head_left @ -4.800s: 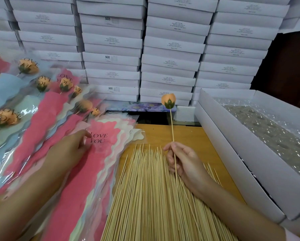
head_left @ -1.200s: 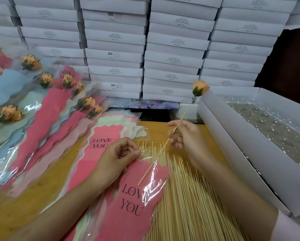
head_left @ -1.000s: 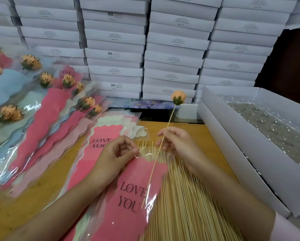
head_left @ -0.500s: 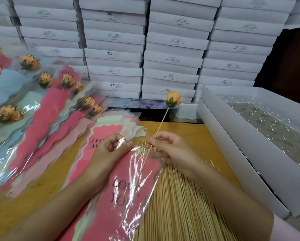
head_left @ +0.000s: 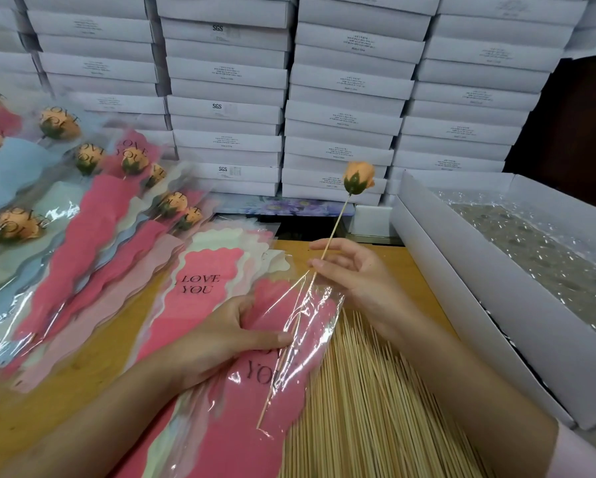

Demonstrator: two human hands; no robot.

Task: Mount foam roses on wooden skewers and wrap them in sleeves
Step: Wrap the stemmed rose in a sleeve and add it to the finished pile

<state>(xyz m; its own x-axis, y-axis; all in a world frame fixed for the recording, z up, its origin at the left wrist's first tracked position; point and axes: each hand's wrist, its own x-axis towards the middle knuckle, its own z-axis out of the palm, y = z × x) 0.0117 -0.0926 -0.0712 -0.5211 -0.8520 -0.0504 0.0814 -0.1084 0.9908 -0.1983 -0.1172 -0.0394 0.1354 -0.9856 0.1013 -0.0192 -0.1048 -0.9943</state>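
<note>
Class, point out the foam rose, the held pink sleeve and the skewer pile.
foam rose [head_left: 358,177], head view, orange bud.
pink sleeve [head_left: 236,412], head view, pink panel below its lettering.
skewer pile [head_left: 376,408], head view, middle of the sticks.

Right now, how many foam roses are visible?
10. One rose on the skewer in the right hand; nine sleeved roses piled at left, two at the frame edge. Others may be hidden.

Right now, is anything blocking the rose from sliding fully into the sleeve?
Nothing visible does. The skewer already reaches down inside the sleeve, which the left hand holds near its mouth. Only the right hand, pinching the skewer above the mouth, sits between rose and sleeve.
</note>
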